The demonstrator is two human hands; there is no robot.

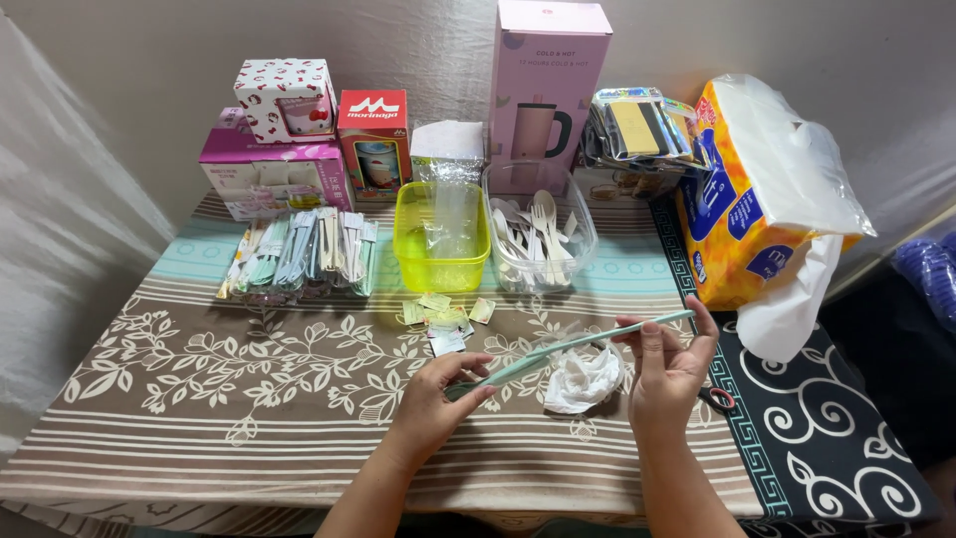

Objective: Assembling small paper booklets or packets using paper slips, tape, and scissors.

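— A grey fabric wall backs a tabletop [199, 399] under a striped, leaf-patterned cloth. What is in hand?

— A long, slim pale-green sleeve [568, 347], likely wrapped cutlery. The left hand [438, 394] pinches its near end; the right hand [665, 361] closes thumb and fingers on the far end, so it spans between them above the cloth.

— How would it handle?

— Light, I judge, thin and a bit slippery; holding both ends suits it.

— Around the hands?

— Crumpled white wrap [585, 381] just below the sleeve; beyond it small packets [445, 319], a yellow tub [441, 237] and a clear tub of cutlery [538, 239].
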